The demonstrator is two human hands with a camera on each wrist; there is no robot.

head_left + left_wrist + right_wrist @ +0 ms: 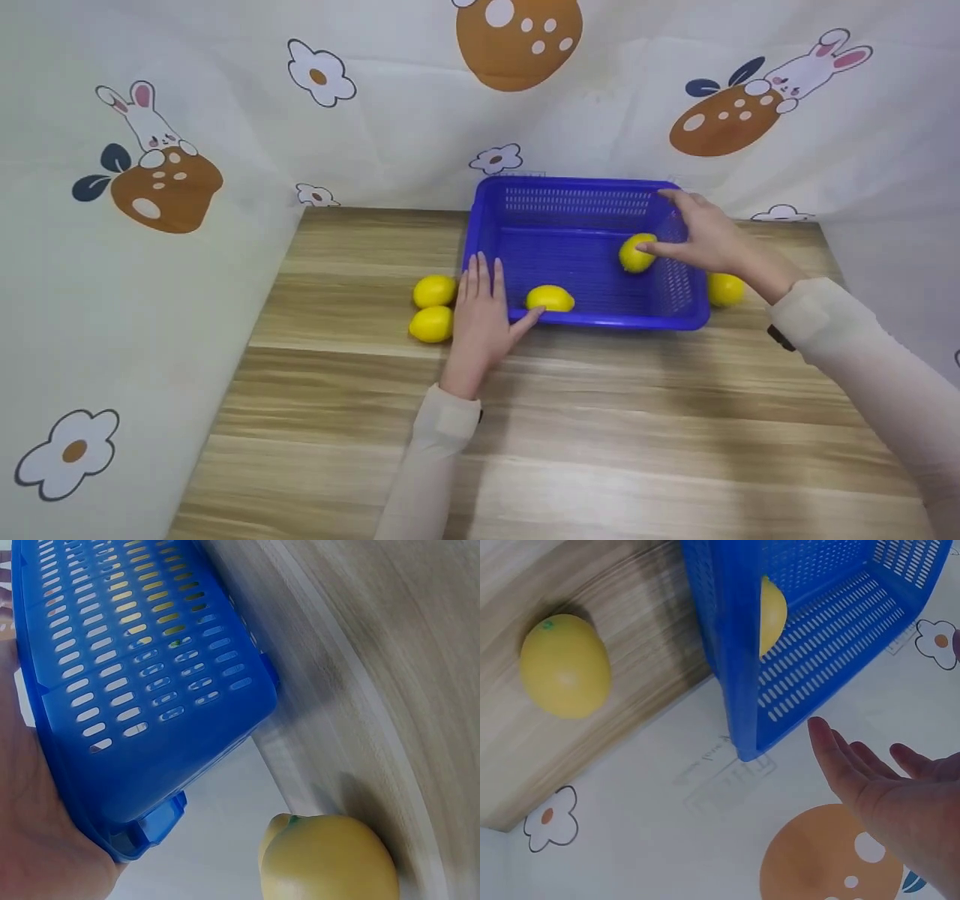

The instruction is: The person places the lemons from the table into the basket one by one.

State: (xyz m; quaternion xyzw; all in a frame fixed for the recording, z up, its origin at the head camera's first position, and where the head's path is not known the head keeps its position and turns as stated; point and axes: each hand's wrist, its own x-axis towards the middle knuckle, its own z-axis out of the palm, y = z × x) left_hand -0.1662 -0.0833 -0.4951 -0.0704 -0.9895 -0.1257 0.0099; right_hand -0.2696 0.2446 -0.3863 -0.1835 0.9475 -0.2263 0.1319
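A blue plastic basket [630, 322] stands on the wooden table, with two yellow lemons inside. One lemon [550, 298] lies by its front wall; the other lemon [634, 256] is towards the right side. My left hand [481, 322] rests on the basket's front left corner, fingers straight and thumb along the front rim. Above the right side is my right hand [705, 236], thumb overlapping the right-hand lemon in the head view. In the right wrist view its fingers [844, 772] are spread and extended, holding nothing, beyond the basket rim.
Left of the basket, two more lemons [433, 307] lie close together near my left hand. Another lemon [725, 290] sits just outside the right wall, below my right forearm. A printed cloth [390, 135] hangs behind the table [360, 420] and along its sides.
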